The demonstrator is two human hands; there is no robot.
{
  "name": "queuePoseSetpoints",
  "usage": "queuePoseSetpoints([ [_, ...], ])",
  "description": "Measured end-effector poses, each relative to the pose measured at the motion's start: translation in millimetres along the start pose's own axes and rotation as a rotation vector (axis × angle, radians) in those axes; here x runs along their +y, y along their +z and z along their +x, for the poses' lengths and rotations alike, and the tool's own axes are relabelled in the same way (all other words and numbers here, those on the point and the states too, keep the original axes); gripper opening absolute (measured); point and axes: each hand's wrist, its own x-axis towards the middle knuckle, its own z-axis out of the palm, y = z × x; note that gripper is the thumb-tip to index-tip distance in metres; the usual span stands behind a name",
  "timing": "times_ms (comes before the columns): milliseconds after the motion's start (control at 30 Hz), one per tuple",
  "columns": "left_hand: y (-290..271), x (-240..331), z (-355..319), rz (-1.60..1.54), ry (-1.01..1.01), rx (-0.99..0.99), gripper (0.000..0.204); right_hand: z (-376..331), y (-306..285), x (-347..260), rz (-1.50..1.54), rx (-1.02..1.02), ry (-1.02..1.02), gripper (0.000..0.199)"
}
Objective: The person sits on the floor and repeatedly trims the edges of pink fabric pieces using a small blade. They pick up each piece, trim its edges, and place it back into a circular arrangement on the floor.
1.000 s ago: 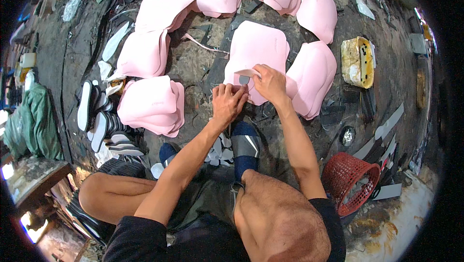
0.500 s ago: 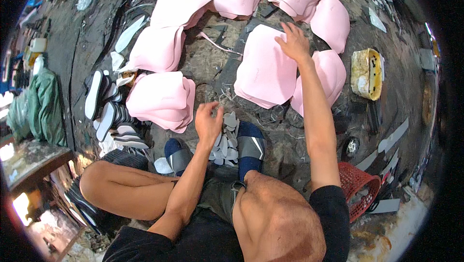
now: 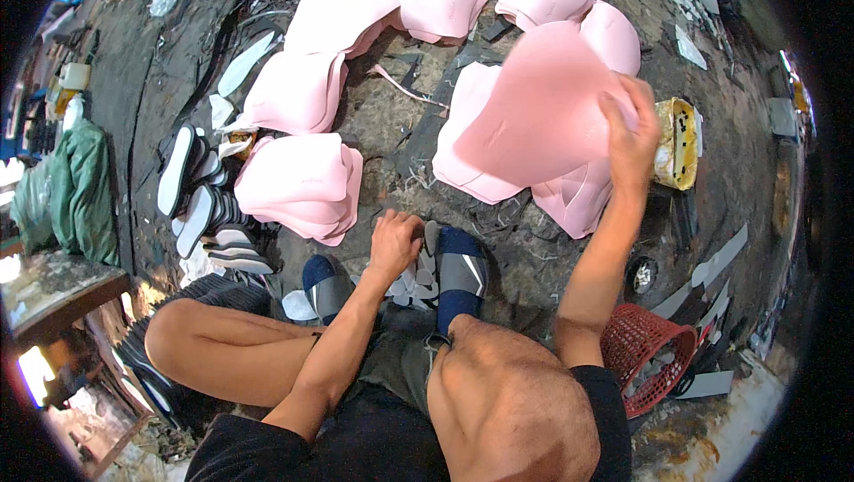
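My right hand (image 3: 633, 133) grips a thin pink foam sheet (image 3: 551, 95) by its right edge, thumb on top. The sheet is lifted, tilted and slightly blurred. Under it lies a stack of similar pink sheets (image 3: 458, 140), partly covered, with another pink stack (image 3: 576, 199) beside it. My left hand (image 3: 394, 246) is low between my feet, over a heap of small grey rounded cut pieces (image 3: 416, 285). Its fingers are curled together, and whatever is in them is hidden.
More pink stacks (image 3: 298, 184) curve round in an arc on the dark, scrap-littered floor. Grey-and-white shoe soles (image 3: 197, 220) lie at the left. To the right are a yellow container (image 3: 676, 144) and a red plastic basket (image 3: 648, 353). Green sacks (image 3: 84, 193) stand far left.
My right hand has taken hold of the top pink sheet and raised it, moving right and nearer to me. My left hand has dropped slightly toward the grey pieces, its fingers now curled.
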Motion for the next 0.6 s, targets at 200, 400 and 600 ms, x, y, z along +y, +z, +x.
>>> queuePoseSetpoints([
  [200, 23, 8, 4, -0.076, -0.094, 0.027, 0.033, -53, -3, -1, 0.417, 0.186, 0.334, 0.027],
  [400, 22, 8, -8, -0.087, -0.084, 0.022, 0.048, -43, -15, -35, 0.603, 0.361, 0.326, 0.032],
  [600, 11, 12, -8, -0.33, -0.233, 0.055, 0.056, -75, 34, 11, 0.894, 0.678, 0.58, 0.05],
])
